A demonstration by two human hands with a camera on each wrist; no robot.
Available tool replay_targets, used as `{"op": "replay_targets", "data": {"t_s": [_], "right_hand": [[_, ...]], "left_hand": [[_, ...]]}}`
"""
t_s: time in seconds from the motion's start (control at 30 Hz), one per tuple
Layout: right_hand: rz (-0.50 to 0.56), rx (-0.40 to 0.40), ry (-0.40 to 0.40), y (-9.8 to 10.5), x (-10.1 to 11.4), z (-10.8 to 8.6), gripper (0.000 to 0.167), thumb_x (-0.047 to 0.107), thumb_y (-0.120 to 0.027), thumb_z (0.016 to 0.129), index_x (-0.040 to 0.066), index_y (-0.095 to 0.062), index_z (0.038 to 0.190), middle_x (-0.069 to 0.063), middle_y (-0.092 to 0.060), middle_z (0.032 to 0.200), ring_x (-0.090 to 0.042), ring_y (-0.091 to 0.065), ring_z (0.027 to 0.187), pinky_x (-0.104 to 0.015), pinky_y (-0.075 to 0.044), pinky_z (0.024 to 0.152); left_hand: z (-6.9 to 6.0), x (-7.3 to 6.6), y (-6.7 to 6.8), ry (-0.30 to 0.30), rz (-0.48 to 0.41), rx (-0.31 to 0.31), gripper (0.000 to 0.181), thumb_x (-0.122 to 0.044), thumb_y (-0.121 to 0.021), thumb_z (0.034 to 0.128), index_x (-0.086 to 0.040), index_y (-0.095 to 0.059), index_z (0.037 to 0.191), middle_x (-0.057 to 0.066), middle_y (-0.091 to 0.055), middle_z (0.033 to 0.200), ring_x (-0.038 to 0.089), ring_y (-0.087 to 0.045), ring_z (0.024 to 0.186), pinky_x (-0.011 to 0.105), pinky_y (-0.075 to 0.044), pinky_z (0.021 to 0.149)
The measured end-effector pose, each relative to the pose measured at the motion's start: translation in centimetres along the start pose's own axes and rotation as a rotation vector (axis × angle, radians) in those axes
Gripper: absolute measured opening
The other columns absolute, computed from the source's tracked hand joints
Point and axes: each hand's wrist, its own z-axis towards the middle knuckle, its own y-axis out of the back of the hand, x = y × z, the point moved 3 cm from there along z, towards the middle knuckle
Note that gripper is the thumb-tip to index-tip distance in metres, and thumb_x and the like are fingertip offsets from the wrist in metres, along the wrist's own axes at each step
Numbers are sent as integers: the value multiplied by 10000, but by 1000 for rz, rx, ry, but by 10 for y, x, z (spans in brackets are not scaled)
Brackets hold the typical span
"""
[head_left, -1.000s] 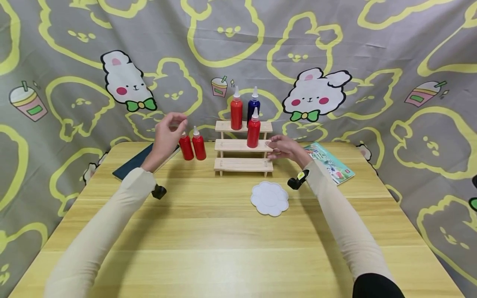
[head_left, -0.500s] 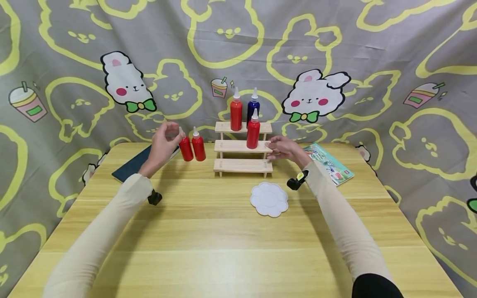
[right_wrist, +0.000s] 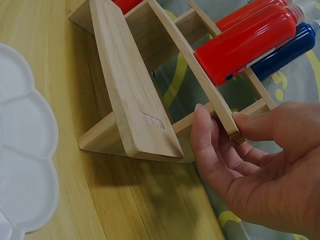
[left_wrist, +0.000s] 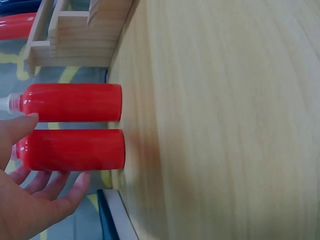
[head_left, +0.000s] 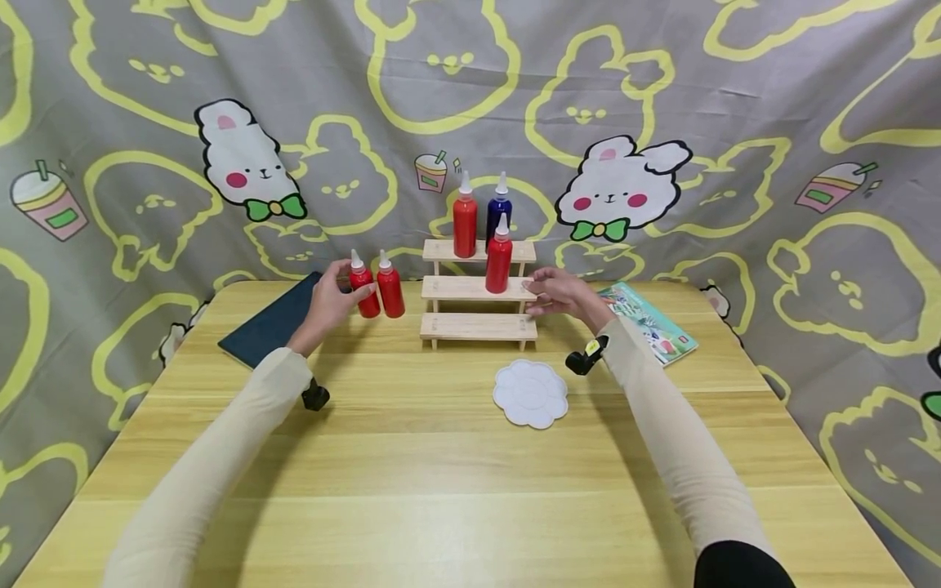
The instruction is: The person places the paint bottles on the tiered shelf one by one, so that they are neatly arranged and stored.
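My left hand (head_left: 331, 302) is around the left red squeeze bottle (left_wrist: 75, 150), thumb on one side and fingers on the other. That bottle stands upright on the table beside a second red squeeze bottle (head_left: 391, 292). With thumb and fingers, my right hand (right_wrist: 265, 155) pinches the right end of the middle tier of a three-tier wooden display stand (head_left: 459, 287). A red squeeze bottle (head_left: 498, 265) stands on that middle tier. On the top tier are another red squeeze bottle (head_left: 465, 229) and a dark blue squeeze bottle (head_left: 500, 211). Bottom tier holds nothing.
A white flower-shaped palette (head_left: 530, 394) lies in front of the stand. Beyond my left hand is a dark blue book (head_left: 268, 327); a green illustrated book (head_left: 650, 322) lies behind my right wrist. A patterned curtain (head_left: 331, 73) hangs behind the table.
My left hand has come down from above the left red bottle and moved around its body. My right hand keeps its hold on the stand.
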Motion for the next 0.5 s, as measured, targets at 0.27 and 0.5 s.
{"op": "replay_targets", "data": {"t_s": [0.27,0.5], "right_hand": [[-4,7,3,1,1,-1,439,165,-534,1100,-28,-335,1439,-126,-464,1180,-179,-649,858,-241,-623,759],[0,7,1,1,0,-2,444,168,-544,1096,-28,-347,1442,-122,-474,1179,-178,-658,854,-255,-627,780]], "left_hand": [[-2,7,-4,-19,-31,-51,590,-177,-713,1014,17,-443,1502,261,-532,1479,458,-519,1365,575,-465,1127],[-6,11,-2,-32,-26,-140,549,-218,-757,986,3,-542,1440,228,-626,1394,378,-621,1251,433,-543,1039]]}}
